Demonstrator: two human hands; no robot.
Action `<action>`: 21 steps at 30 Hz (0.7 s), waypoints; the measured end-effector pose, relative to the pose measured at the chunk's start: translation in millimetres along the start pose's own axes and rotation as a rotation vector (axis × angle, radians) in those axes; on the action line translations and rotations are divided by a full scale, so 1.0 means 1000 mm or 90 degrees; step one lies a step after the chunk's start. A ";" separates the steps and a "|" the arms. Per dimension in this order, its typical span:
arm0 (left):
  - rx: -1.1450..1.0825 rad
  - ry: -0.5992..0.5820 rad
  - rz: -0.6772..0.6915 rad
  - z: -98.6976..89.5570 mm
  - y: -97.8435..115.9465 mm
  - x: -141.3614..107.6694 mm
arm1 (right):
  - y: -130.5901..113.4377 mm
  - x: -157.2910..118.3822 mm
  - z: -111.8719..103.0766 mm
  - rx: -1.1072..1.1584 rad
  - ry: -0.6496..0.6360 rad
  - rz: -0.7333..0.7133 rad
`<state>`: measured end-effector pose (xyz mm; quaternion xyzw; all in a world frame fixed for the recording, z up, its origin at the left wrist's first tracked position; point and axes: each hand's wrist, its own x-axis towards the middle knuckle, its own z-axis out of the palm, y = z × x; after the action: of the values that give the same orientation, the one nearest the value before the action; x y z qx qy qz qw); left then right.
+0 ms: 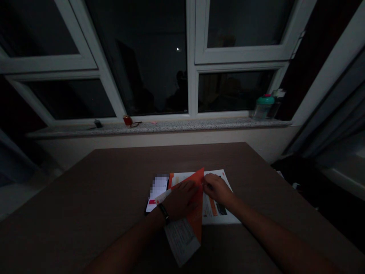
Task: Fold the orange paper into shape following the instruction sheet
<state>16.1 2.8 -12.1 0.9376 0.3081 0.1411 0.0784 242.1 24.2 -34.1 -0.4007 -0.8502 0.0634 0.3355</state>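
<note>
A booklet with printed white and orange pages lies on the table. One orange page is folded over diagonally, its white printed part sticking out toward me. My left hand, with a dark band on the wrist, lies flat on the folded page, fingers stretched out. At the fold's right edge, my right hand has its fingers curled and pinched against the page. A phone with a lit screen lies just left of the booklet, partly behind my left hand.
The brown table reaches toward a window with a stone sill. On the sill stand a teal-lidded bottle, a small red jar, glasses and a small dark item. Curtains hang at both sides. The room is dim.
</note>
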 end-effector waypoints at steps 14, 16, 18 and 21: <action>0.030 0.017 -0.025 0.004 0.000 0.001 | -0.003 -0.007 -0.001 0.089 -0.061 -0.162; 0.040 0.009 -0.021 0.001 0.002 0.001 | -0.001 -0.004 0.000 0.039 -0.025 -0.092; 0.045 0.006 -0.018 -0.002 0.005 0.002 | 0.001 -0.001 0.000 -0.018 0.008 -0.026; 0.034 0.001 -0.012 -0.004 0.007 0.001 | 0.002 0.000 0.000 -0.052 0.029 0.024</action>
<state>19.2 -1.6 -6.1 0.9363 0.3205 0.1327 0.0543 243.4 25.2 -34.4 -0.4313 -0.8366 0.0257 0.3368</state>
